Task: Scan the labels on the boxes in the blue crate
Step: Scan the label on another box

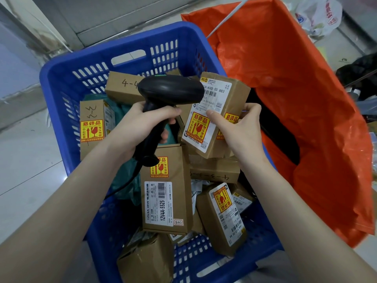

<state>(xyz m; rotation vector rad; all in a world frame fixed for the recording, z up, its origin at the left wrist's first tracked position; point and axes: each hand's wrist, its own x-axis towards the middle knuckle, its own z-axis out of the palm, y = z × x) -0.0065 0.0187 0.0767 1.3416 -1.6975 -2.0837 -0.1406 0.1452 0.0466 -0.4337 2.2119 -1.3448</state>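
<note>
A blue crate [81, 64] in the head view holds several brown cardboard boxes with yellow fragile stickers. My left hand [146, 121] grips the handle of a black barcode scanner [169, 90], whose head sits just left of a raised box. That brown box [222, 94] is held tilted above the crate by my right hand [240, 127], its white shipping label facing the scanner. Below lies a box marked 12V4A-5525 [165, 193], and another labelled box [222, 215] lies at the crate's lower right.
An open orange plastic bag [285, 78] stands right against the crate's right side. A white plastic bag [320, 15] lies on the floor at the top right. Teal soft packages [126, 180] lie in the crate's left part. Pale floor tiles are to the left.
</note>
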